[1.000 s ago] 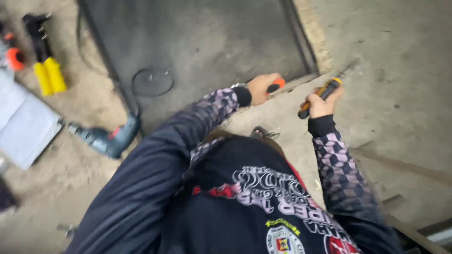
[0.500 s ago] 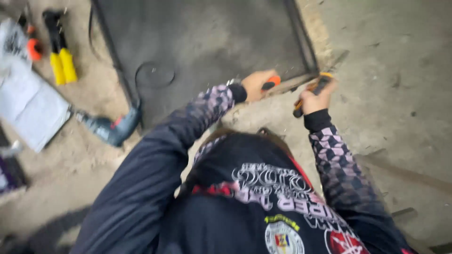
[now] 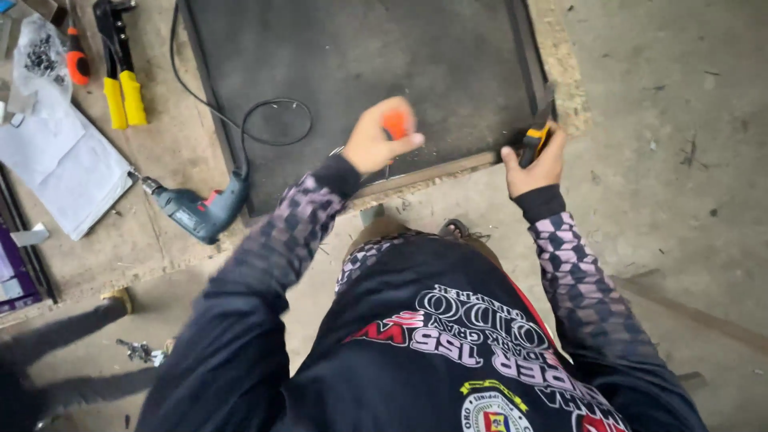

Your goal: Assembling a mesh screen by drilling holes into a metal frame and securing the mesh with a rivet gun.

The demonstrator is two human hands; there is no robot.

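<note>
A dark panel (image 3: 360, 56) in a thin metal frame lies flat on the concrete floor. My left hand (image 3: 378, 144) is over its near edge, closed around an orange-handled screwdriver (image 3: 395, 124) whose shaft points down at the frame. At the near right corner of the panel, my right hand (image 3: 534, 168) grips a tool with an orange and black handle (image 3: 534, 140), its tip against the frame. My dark patterned sleeves and black printed shirt fill the lower part of the view.
A blue electric drill (image 3: 200, 210) lies left of the panel, its black cord (image 3: 268, 120) looping over the panel. Farther left are a yellow-handled hand tool (image 3: 120, 92), a small orange-handled tool (image 3: 77, 64), a clear bag of small hardware (image 3: 40, 52) and white paper (image 3: 64, 164).
My left hand has moved left along the panel's near edge, away from my right hand. My right hand stays at the corner. The view has shifted toward the tools.
</note>
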